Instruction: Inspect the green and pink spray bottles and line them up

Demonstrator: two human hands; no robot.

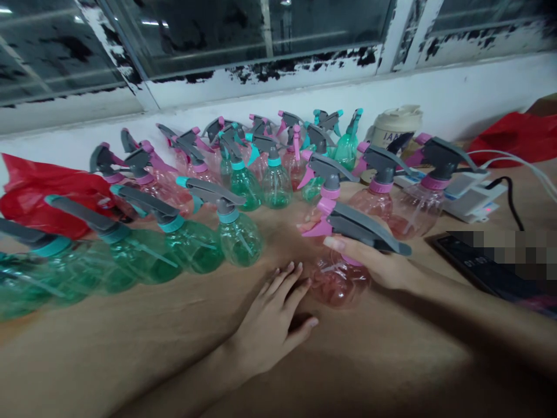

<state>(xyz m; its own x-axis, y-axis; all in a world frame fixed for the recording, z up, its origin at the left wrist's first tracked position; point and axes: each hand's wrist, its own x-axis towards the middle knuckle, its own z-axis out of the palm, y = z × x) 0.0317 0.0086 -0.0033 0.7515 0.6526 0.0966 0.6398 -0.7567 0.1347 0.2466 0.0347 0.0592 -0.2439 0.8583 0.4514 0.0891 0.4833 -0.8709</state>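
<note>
My right hand point(369, 258) is wrapped round the neck of a pink spray bottle point(337, 284), just under its grey and pink trigger head. The bottle is clear pink plastic and stands roughly upright on the wooden table. My left hand point(272, 313) lies flat beside its base, palm down with the fingers stretched out; whether the fingertips touch the bottle I cannot tell. Right behind are several more pink spray bottles point(374, 200). To the left runs a row of green spray bottles point(239, 241) with grey and turquoise heads.
More pink and green bottles crowd the back of the table point(174, 342) by the wall. A red plastic bag point(56, 194) lies at left, another red bag point(517, 139) at back right. A cream cup point(398, 122), a white power strip point(474, 200) with cables and a phone point(465, 261) occupy the right.
</note>
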